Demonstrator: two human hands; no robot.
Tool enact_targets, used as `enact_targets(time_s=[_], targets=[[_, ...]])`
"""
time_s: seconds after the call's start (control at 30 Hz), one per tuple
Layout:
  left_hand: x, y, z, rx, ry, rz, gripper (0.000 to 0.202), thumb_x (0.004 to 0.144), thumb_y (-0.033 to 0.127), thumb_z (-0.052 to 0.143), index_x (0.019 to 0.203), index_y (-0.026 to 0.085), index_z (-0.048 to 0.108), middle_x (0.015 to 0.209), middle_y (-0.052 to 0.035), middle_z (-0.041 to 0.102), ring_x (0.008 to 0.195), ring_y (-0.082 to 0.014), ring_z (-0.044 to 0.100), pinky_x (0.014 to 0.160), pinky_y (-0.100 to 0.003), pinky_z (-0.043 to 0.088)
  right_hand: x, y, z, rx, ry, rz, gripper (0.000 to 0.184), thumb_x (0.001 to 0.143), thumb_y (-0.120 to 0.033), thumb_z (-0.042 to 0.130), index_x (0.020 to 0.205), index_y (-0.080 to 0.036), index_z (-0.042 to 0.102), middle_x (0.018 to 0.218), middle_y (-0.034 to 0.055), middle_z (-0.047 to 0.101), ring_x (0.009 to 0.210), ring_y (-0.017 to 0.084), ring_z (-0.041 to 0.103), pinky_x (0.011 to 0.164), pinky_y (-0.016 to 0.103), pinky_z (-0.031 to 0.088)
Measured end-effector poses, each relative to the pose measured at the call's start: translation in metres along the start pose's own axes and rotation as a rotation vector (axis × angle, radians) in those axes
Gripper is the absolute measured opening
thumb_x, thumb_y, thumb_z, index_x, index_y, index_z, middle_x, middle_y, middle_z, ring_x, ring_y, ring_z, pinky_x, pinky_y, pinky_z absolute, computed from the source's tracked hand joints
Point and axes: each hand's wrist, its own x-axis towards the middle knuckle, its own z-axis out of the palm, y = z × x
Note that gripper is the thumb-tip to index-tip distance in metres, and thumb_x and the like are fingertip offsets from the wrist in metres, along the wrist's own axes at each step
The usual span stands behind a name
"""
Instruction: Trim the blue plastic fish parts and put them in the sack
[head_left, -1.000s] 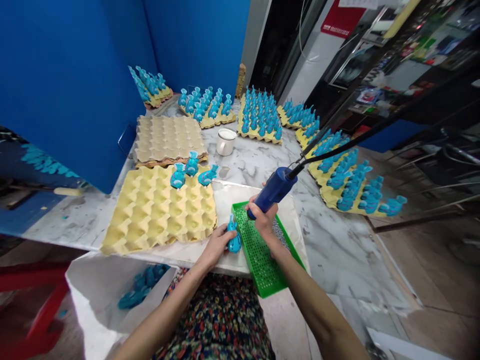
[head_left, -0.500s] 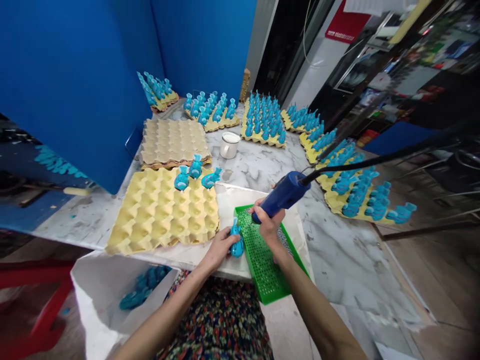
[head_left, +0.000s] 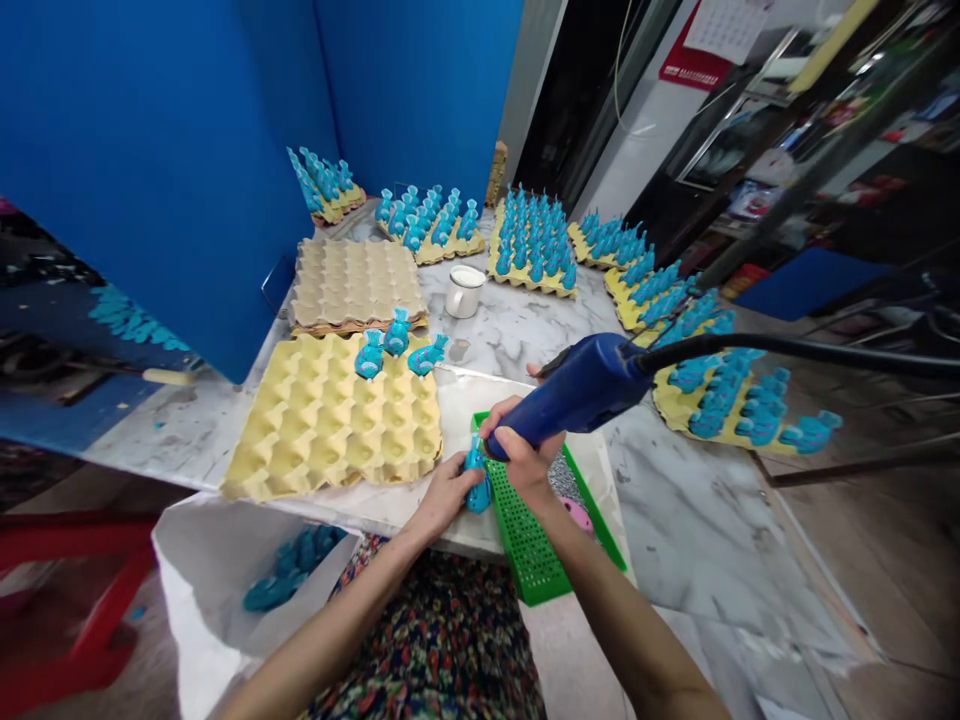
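Note:
My left hand (head_left: pixel 442 497) grips a small turquoise fish figurine (head_left: pixel 478 490) at the near edge of the marble table, and my fingers hide part of it. My right hand (head_left: pixel 523 458) is closed around a blue corded hand tool (head_left: pixel 577 392), possibly a glue gun. Its front end points down and left, close to the top of the fish. Below both hands lies a green perforated tray (head_left: pixel 531 540). Three similar fish (head_left: pixel 397 333) stand along the far edge of a yellow egg tray (head_left: pixel 330 420), left of my hands.
Yellow egg trays (head_left: pixel 531 272) holding rows of turquoise fish line the far and right table edges. A white mug (head_left: pixel 465 292) and a stack of tan egg trays (head_left: pixel 354 285) stand ahead. A white bag (head_left: pixel 225 570) with blue figures sits below the near-left edge.
The blue tool has swung flatter, with its front end now nearer the fish. Its black cable runs more to the right. The whole scene has shifted slightly right in view.

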Motion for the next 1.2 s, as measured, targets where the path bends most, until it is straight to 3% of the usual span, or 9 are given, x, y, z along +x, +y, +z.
enact_targets(time_s=[0.27, 0.4, 0.5, 0.67, 0.8, 0.93, 1.03, 1.2], targets=[[0.003, -0.003, 0.0, -0.027, 0.012, -0.014, 0.021, 0.067, 0.036, 0.058, 0.075, 0.017, 0.056, 0.06, 0.0051, 0.047, 0.055, -0.0103, 0.04, 0.051, -0.022, 0.032, -0.007, 0.008, 0.003, 0.001, -0.017, 0.066, 0.018, 0.067, -0.025, 0.065, 0.08, -0.021, 0.053, 0.064, -0.0029, 0.059, 0.052, 0.014, 0.052, 0.052, 0.029, 0.044], [0.0, 0.001, 0.002, -0.051, -0.01, -0.128, 0.022, 0.068, 0.038, 0.056, 0.077, 0.018, 0.054, 0.056, 0.0056, 0.047, 0.048, -0.0106, 0.041, 0.044, -0.022, 0.032, -0.01, 0.01, 0.004, 0.031, 0.018, 0.092, 0.031, 0.066, -0.022, 0.064, 0.094, -0.023, 0.051, 0.064, -0.0055, 0.059, 0.053, 0.014, 0.054, 0.055, 0.03, 0.046], [0.0, 0.004, 0.001, -0.054, -0.044, -0.138, 0.019, 0.068, 0.037, 0.055, 0.075, 0.019, 0.054, 0.053, 0.0056, 0.046, 0.045, -0.0106, 0.041, 0.042, -0.022, 0.032, -0.011, 0.013, 0.003, 0.048, 0.037, 0.095, 0.036, 0.066, -0.022, 0.064, 0.099, -0.023, 0.051, 0.065, -0.0061, 0.059, 0.053, 0.014, 0.054, 0.057, 0.03, 0.047], [0.003, 0.01, -0.013, -0.057, -0.178, -0.129, 0.019, 0.069, 0.036, 0.057, 0.066, 0.018, 0.053, 0.05, 0.0053, 0.044, 0.043, -0.0096, 0.039, 0.042, -0.022, 0.03, -0.005, 0.012, -0.005, 0.066, -0.122, 0.094, 0.019, 0.067, -0.029, 0.066, 0.082, -0.02, 0.058, 0.063, -0.002, 0.06, 0.052, 0.015, 0.054, 0.05, 0.029, 0.043], [0.003, 0.019, -0.027, -0.045, -0.308, -0.166, 0.019, 0.069, 0.034, 0.061, 0.063, 0.016, 0.055, 0.053, 0.0033, 0.048, 0.046, -0.0091, 0.04, 0.042, -0.022, 0.029, 0.007, -0.001, -0.01, 0.114, -0.243, 0.151, 0.015, 0.069, -0.034, 0.066, 0.072, -0.019, 0.062, 0.063, 0.0002, 0.062, 0.051, 0.015, 0.054, 0.047, 0.028, 0.043], [-0.003, 0.023, -0.027, -0.106, -0.229, -0.211, 0.025, 0.067, 0.037, 0.069, 0.074, 0.016, 0.058, 0.06, 0.0045, 0.05, 0.049, -0.009, 0.046, 0.043, -0.02, 0.033, 0.017, -0.002, -0.022, 0.019, -0.118, 0.108, 0.013, 0.071, -0.032, 0.066, 0.069, -0.02, 0.061, 0.062, -0.0005, 0.061, 0.052, 0.015, 0.055, 0.049, 0.028, 0.045], [-0.005, 0.02, -0.022, -0.25, -0.189, -0.234, 0.038, 0.067, 0.044, 0.074, 0.088, 0.017, 0.057, 0.072, 0.0021, 0.058, 0.052, -0.0123, 0.057, 0.043, -0.022, 0.039, 0.018, 0.015, -0.036, -0.099, 0.008, 0.14, 0.013, 0.069, -0.027, 0.069, 0.075, -0.021, 0.059, 0.061, -0.0038, 0.06, 0.051, 0.015, 0.055, 0.053, 0.028, 0.046], [0.0, 0.013, -0.015, -0.343, -0.142, -0.213, 0.04, 0.065, 0.038, 0.078, 0.087, 0.017, 0.053, 0.077, -0.0007, 0.063, 0.051, -0.0127, 0.062, 0.04, -0.02, 0.039, 0.012, 0.042, -0.052, -0.183, 0.096, 0.158, 0.017, 0.068, -0.033, 0.071, 0.073, -0.022, 0.058, 0.061, -0.0037, 0.06, 0.052, 0.016, 0.055, 0.054, 0.029, 0.046]])
